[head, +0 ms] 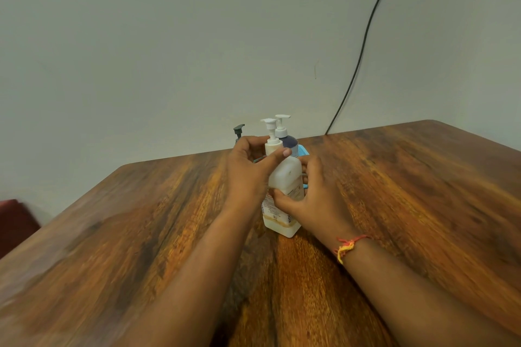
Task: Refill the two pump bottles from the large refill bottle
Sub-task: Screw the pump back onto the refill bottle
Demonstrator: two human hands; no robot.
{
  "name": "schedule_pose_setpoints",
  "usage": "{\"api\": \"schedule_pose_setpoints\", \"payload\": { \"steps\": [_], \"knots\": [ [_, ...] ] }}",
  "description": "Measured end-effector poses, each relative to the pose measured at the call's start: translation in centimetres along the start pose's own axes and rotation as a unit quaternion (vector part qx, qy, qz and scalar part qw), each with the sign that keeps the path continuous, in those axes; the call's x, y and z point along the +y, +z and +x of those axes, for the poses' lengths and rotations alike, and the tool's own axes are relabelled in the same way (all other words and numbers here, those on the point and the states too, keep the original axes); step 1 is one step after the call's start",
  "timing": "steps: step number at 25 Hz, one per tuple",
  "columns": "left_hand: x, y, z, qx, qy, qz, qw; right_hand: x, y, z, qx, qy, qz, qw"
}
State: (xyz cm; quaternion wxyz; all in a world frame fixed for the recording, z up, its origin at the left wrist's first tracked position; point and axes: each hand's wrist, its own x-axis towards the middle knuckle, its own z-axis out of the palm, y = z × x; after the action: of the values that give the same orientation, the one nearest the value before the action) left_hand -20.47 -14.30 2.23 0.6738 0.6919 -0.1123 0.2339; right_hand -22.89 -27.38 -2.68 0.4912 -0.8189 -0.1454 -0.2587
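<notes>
A pale grey-green wall point(197, 36) fills the upper half of the frame. Below it a brown wood-grain counter point(408, 191) spreads across the whole lower half, its far edge running along the wall. A dark red chair point(14, 220) shows at the left edge, beside the counter's corner. A thin black cable point(363, 45) runs down the wall from the top right to the counter's far edge.

Two bare forearms reach in from the bottom towards the middle of the frame. The left hand point(248, 169) grasps the top of a white bottle point(287, 175), with its thumb laid across the shoulder and its fingers curled beside the neck. The right hand point(315, 194) grasps the bottle's body, with the thumb on the front label and the fingers wrapped round the far side.

The white bottle stands upright on the counter at the centre of the frame, its white pump on top. Just behind it stands a dark bottle point(290, 141) with a white pump. A blue plastic thing point(303, 150), mostly hidden, lies against them on the right. A dark green pump point(239, 129) pokes up behind the left hand; its bottle is hidden. A red and yellow thread bracelet point(348, 246) circles the right wrist.
</notes>
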Motion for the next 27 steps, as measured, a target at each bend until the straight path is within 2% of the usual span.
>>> {"api": "schedule_pose_setpoints", "payload": {
  "steps": [7, 12, 20, 24, 27],
  "knots": [
    [0.3, 0.7, -0.3, 0.027, 0.019, 0.022, 0.999, 0.1, 0.1, 0.0, -0.001, 0.000, 0.009, 1.000],
    [0.0, 0.2, 0.0, -0.023, 0.016, 0.031, 0.999, -0.1, -0.1, -0.1, -0.002, 0.003, 0.014, 1.000],
    [-0.3, -2.9, 1.0, -0.158, 0.013, 0.073, 0.985, 0.0, 0.0, 0.0, 0.014, 0.004, -0.006, 1.000],
    [0.5, -2.1, 0.4, -0.171, 0.009, 0.075, 0.982, -0.1, 0.0, 0.0, 0.007, 0.006, -0.009, 1.000],
    [0.4, -1.0, 0.1, -0.139, 0.025, 0.075, 0.987, 0.0, 0.1, 0.0, 0.010, 0.001, 0.001, 1.000]
  ]
}}
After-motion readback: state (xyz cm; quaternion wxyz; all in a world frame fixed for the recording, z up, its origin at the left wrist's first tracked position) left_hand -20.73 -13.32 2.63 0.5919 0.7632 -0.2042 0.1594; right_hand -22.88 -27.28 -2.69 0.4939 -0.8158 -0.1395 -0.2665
